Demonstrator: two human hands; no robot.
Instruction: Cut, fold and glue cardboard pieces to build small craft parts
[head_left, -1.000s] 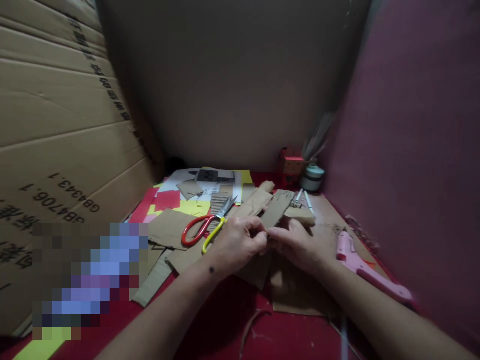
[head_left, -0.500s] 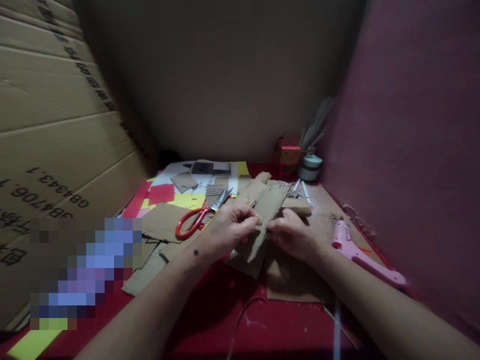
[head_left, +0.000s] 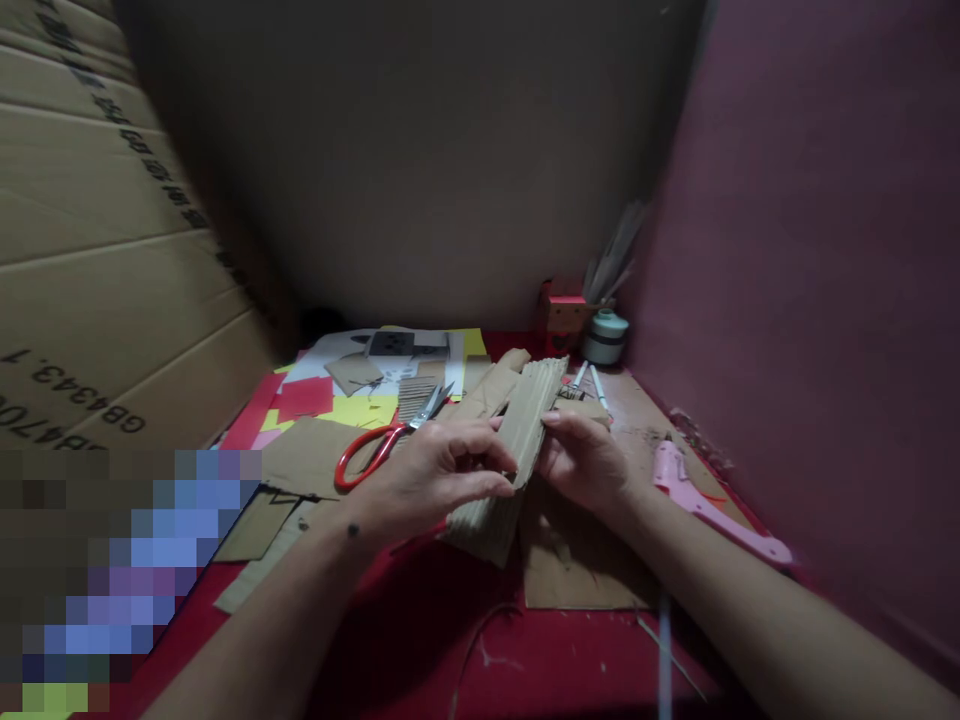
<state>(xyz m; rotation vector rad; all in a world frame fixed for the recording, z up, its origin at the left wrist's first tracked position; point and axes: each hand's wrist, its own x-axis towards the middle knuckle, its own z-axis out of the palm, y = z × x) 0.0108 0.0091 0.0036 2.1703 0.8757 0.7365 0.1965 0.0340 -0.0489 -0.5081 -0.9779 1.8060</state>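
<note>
A strip of corrugated cardboard (head_left: 531, 410) is raised and tilted between my two hands. My right hand (head_left: 585, 455) grips its right edge, thumb on top and the other fingers behind. At the lower end, my left hand (head_left: 457, 470) pinches the strip's near edge between thumb and fingertips. Below it lies another ribbed cardboard piece (head_left: 487, 525), partly hidden by the strip and my left hand. Red-handled scissors (head_left: 375, 450) lie just beyond my left hand, blades pointing away.
A pink glue gun (head_left: 712, 515) lies to the right of my right forearm. Cardboard scraps (head_left: 311, 455) and coloured paper (head_left: 304, 398) spread over the left side. At the back stand a small box figure (head_left: 565, 315) and a pale green jar (head_left: 606, 338). A large carton (head_left: 90, 230) rises at left.
My left hand has moved down along the strip to its lower end. My right hand has turned and holds more of the right edge. The whole view has shifted slightly.
</note>
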